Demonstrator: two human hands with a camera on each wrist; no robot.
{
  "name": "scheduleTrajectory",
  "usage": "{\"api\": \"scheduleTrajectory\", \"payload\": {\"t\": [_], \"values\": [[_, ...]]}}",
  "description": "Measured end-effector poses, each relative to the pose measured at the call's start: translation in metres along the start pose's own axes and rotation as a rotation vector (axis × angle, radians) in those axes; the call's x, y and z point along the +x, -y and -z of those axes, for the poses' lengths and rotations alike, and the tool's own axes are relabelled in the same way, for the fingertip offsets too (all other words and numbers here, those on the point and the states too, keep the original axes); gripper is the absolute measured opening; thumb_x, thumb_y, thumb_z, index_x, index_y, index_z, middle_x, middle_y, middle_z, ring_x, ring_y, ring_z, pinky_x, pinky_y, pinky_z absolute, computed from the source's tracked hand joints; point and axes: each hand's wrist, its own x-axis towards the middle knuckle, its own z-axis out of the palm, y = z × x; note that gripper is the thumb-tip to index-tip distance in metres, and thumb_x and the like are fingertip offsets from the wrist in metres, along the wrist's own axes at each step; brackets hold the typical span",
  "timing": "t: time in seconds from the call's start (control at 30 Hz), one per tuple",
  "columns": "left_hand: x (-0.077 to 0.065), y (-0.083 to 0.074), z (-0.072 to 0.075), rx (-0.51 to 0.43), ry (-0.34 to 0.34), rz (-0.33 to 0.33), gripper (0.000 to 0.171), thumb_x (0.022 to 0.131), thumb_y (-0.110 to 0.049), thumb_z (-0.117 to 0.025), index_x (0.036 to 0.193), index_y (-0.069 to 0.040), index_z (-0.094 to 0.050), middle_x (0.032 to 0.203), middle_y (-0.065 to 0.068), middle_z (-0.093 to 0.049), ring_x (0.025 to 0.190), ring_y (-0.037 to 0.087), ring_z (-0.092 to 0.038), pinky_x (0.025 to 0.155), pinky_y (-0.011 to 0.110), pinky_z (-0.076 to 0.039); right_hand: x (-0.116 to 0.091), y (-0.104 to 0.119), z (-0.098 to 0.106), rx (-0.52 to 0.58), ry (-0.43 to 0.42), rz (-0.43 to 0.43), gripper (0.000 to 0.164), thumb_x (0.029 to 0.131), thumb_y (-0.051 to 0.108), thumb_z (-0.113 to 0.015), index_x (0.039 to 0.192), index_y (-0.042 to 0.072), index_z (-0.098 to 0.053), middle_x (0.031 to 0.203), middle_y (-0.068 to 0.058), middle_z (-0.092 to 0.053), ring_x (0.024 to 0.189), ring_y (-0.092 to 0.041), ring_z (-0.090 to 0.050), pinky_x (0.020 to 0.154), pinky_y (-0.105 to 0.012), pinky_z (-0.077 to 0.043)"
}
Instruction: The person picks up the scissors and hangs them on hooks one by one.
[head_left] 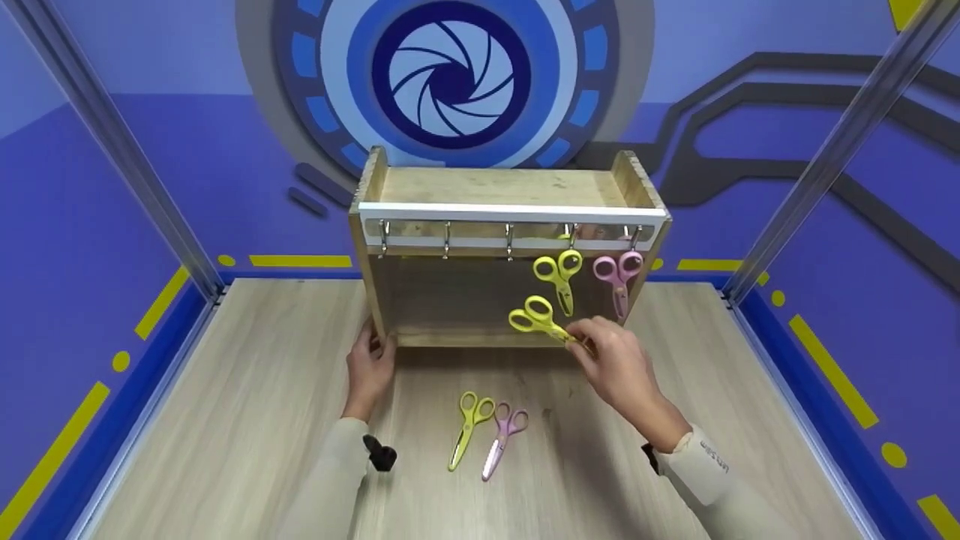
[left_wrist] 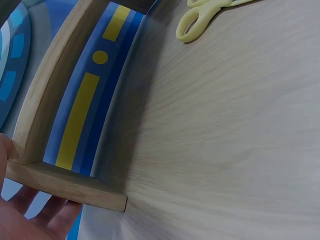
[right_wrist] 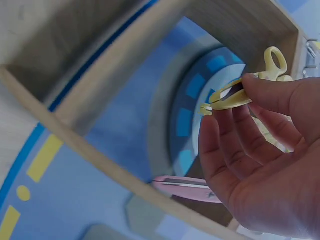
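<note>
Between thumb and fingers my right hand point(head_left: 619, 364) pinches yellow scissors point(head_left: 534, 315) by the blade end, handle loops pointing up and left, in front of the wooden rack point(head_left: 495, 339). In the right wrist view the same yellow scissors point(right_wrist: 232, 100) show their blades slightly apart. My left hand point(head_left: 370, 369) grips the rack's lower left side, its fingers curled under the wood point(left_wrist: 70, 187) in the left wrist view. Another yellow pair of scissors point(head_left: 559, 277) and a pink pair point(head_left: 619, 281) hang from the two rightmost hooks.
On the table, yellow scissors point(head_left: 469, 427) and pink scissors point(head_left: 502, 442) lie side by side in front of the rack. A white hook rail point(head_left: 480, 213) runs across the rack's upper front; its left hooks point(head_left: 447, 238) hold nothing. Metal posts point(head_left: 135, 142) and patterned walls enclose the table.
</note>
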Motion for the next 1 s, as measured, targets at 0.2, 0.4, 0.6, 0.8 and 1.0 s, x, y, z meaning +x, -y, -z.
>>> {"api": "scheduleTrajectory", "payload": {"t": [0.2,0.4,0.6,0.8,1.0], "values": [[-0.001,0.004,0.000,0.015,-0.031,-0.053,0.049,0.105,-0.015,-0.059,0.151,-0.004,-0.046,0.137,0.026,-0.059,0.124,0.041,-0.061,0.099,0.051,-0.055,0.019,0.011,0.001,0.041,-0.069,0.096,0.017,0.083,0.001,-0.085,0.095,0.006,-0.075,0.083,-0.005,-0.069,0.072,-0.015,-0.063,0.062,-0.034,-0.057],[0.001,0.005,-0.001,0.006,-0.015,-0.046,0.051,0.106,-0.017,-0.058,0.154,-0.005,-0.043,0.140,0.027,-0.057,0.125,0.041,-0.059,0.100,0.051,-0.054,0.030,0.022,0.001,0.083,-0.073,0.072,0.017,0.084,0.005,-0.085,0.098,0.005,-0.077,0.086,-0.005,-0.070,0.074,-0.014,-0.064,0.065,-0.033,-0.059],[0.001,0.005,-0.001,0.015,-0.027,-0.046,0.050,0.105,-0.016,-0.059,0.152,-0.004,-0.045,0.139,0.027,-0.057,0.125,0.041,-0.060,0.100,0.052,-0.054,0.039,0.028,-0.004,0.121,-0.099,0.105,0.014,0.086,0.005,-0.083,0.098,0.005,-0.076,0.087,-0.005,-0.072,0.074,-0.014,-0.065,0.064,-0.034,-0.059],[0.001,0.005,-0.002,0.007,-0.028,-0.032,0.050,0.105,-0.016,-0.059,0.152,-0.005,-0.046,0.140,0.027,-0.057,0.125,0.041,-0.059,0.100,0.051,-0.054,0.044,0.030,-0.011,0.131,-0.118,0.098,0.015,0.086,0.006,-0.084,0.099,0.005,-0.076,0.087,-0.006,-0.073,0.074,-0.015,-0.067,0.064,-0.033,-0.059],[0.001,0.005,-0.002,-0.002,-0.033,-0.044,0.051,0.105,-0.016,-0.060,0.153,-0.005,-0.045,0.140,0.027,-0.057,0.125,0.041,-0.059,0.100,0.052,-0.054,0.046,0.031,-0.017,0.144,-0.107,0.058,0.015,0.086,0.007,-0.084,0.099,0.005,-0.077,0.087,-0.006,-0.073,0.074,-0.015,-0.066,0.064,-0.033,-0.059]]}}
